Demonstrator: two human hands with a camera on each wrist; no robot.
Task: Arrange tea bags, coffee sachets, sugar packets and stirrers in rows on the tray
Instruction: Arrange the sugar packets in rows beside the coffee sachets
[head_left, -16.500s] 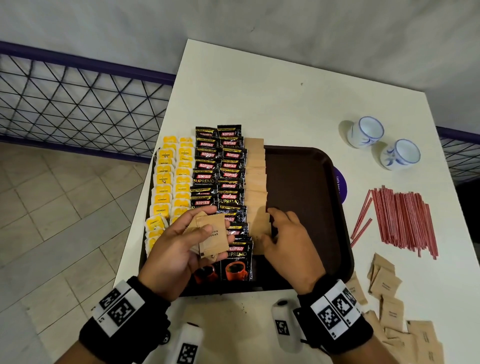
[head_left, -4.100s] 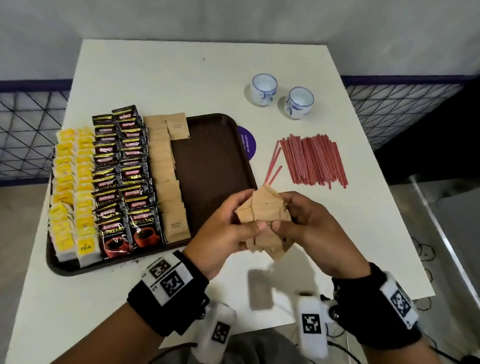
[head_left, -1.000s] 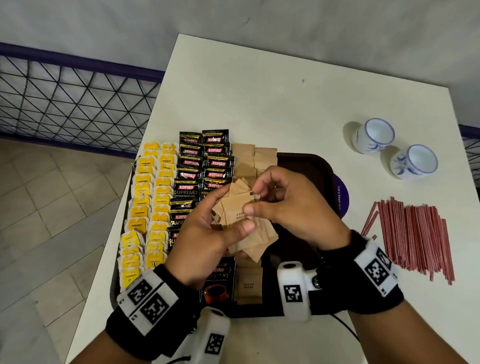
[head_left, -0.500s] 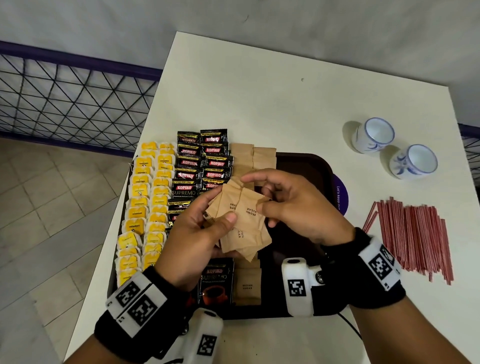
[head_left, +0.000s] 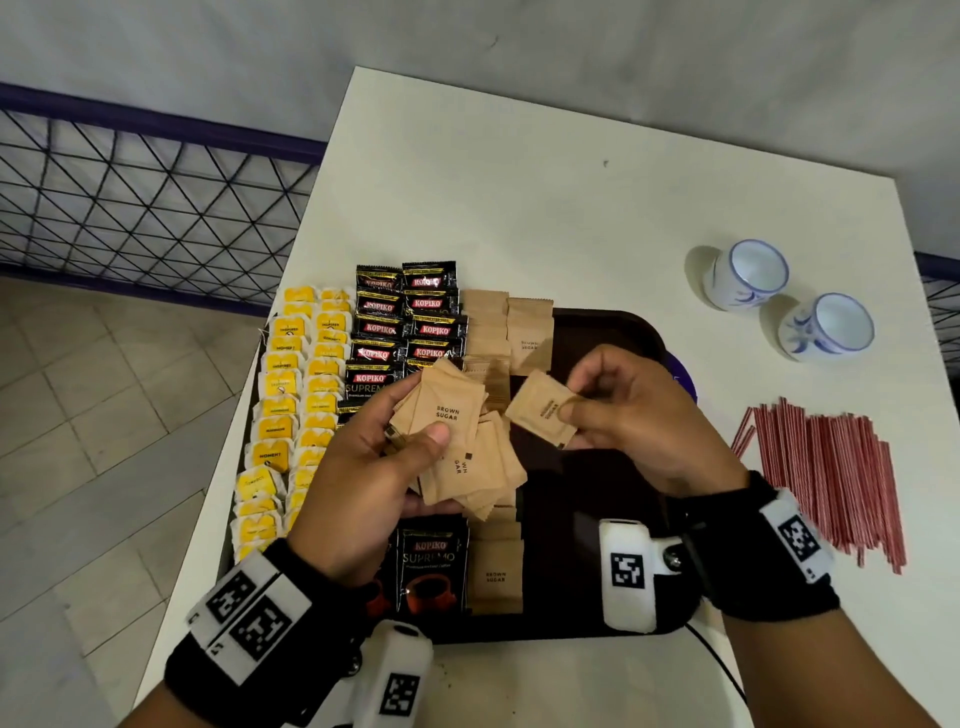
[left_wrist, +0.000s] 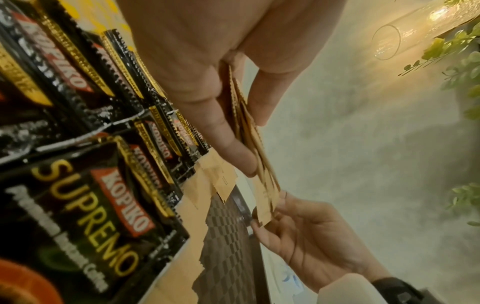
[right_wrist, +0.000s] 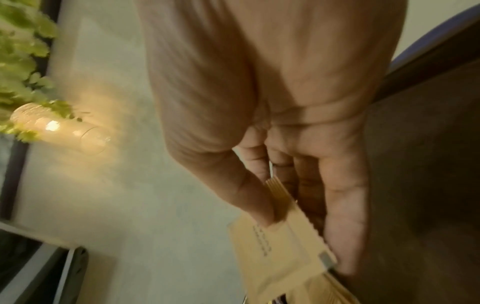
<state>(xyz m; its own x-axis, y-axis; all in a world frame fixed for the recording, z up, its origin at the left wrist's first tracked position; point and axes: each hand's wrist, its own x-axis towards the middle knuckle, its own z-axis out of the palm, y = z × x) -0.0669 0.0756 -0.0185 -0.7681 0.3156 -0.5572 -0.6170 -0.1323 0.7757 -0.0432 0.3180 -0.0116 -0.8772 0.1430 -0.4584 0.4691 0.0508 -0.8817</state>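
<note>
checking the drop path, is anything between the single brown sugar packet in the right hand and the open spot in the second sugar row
Nothing visible. The right hand pinches the brown paper sugar packet above bare dark brown tray, just below that row's one packet.

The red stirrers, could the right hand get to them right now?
Probably not straight away: the right hand is pinching a brown sugar packet. The red stirrers lie uncovered on the table beside that hand, so the path looks free.
</note>
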